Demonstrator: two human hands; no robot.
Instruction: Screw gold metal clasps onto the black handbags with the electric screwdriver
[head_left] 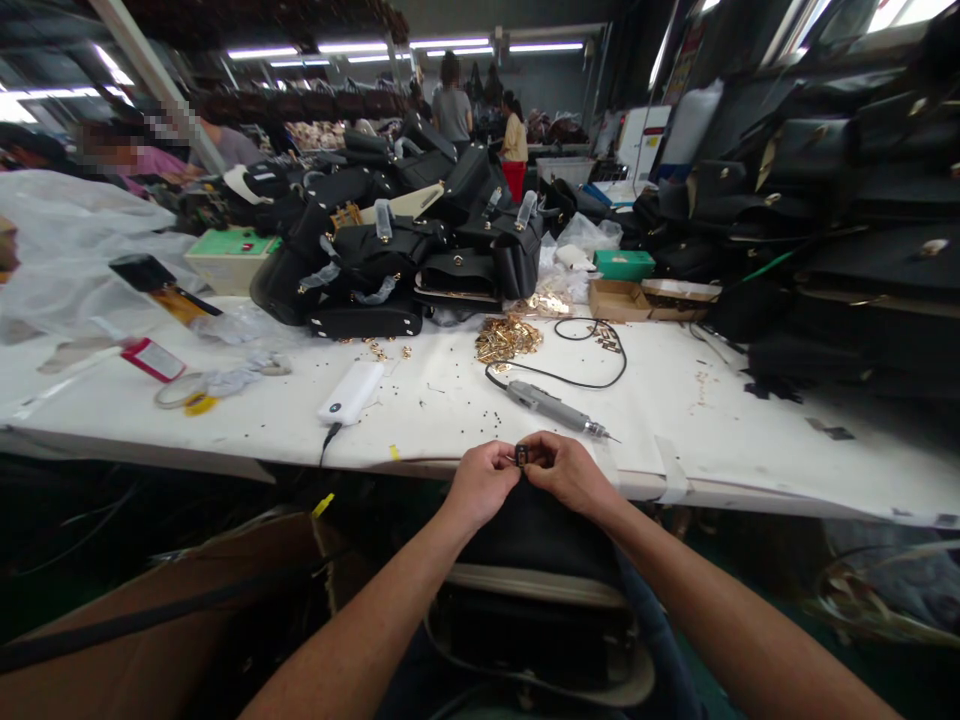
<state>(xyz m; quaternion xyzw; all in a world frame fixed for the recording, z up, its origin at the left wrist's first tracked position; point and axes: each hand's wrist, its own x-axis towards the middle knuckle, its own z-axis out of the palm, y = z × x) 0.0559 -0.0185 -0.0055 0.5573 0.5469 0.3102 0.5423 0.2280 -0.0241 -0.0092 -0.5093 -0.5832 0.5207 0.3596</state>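
My left hand (481,484) and my right hand (568,474) meet at the table's front edge, fingertips pinched together. Between them is a small dark piece with a gold-coloured fitting (521,457); whether it is joined to the bag cannot be made out. Below the hands, a black bag (536,535) rests on my lap, its pale-edged mouth facing me and its inside dark. A grey electric screwdriver (551,405) lies just beyond my right hand, bit pointing right. Past it is a heap of gold-coloured metal fittings (508,340).
Black bags (390,245) are piled at the back, with more stacked on the right (885,240). A white power bank (351,392) with a cable, a red-and-white bottle (153,359) and small cardboard boxes (619,300) are on the white table (750,430). Other people work farther back.
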